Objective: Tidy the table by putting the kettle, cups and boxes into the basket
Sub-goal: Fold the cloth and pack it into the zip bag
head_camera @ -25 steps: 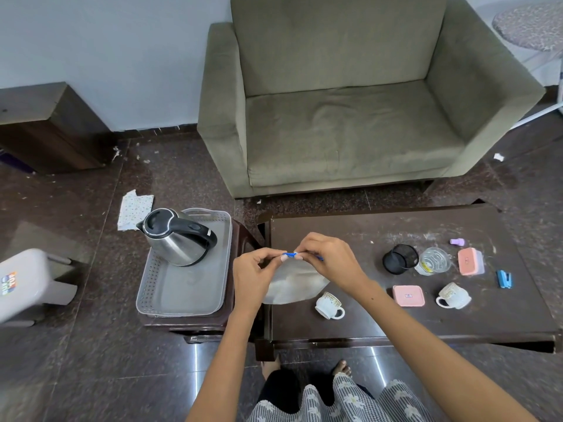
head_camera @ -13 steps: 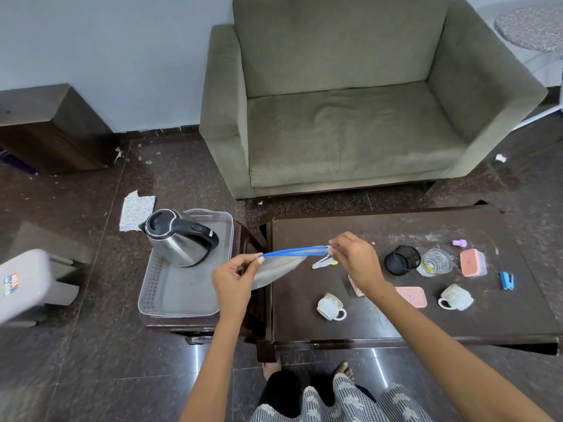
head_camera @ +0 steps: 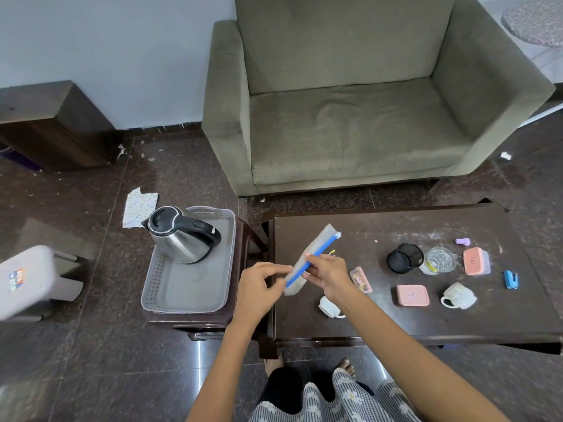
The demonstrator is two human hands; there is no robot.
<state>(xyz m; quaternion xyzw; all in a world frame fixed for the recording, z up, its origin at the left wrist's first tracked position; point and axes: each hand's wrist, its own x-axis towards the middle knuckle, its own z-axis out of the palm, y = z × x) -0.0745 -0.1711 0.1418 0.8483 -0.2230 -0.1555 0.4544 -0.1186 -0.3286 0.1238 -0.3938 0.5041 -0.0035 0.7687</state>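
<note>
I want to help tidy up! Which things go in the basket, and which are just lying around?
For the job:
kettle, already in the basket
two cups
pink boxes

Lying about:
blue stapler
black mesh pot
purple piece

Steel-bodied kettle (head_camera: 182,236): silver body, black lid and handle. Perforated plastic basket (head_camera: 185,287): pale grey. Low wooden table (head_camera: 396,318): dark brown. Flat zip pouch (head_camera: 309,263): translucent grey, blue strip along one edge. Two lidded boxes (head_camera: 412,295) (head_camera: 476,261): pink. Mesh cup (head_camera: 405,257): black. Upholstered armchair (head_camera: 350,117): olive-grey. Small stapler (head_camera: 510,279): blue. Clothing (head_camera: 335,403) at the lower edge: black-and-white stripes with white flowers.
</note>
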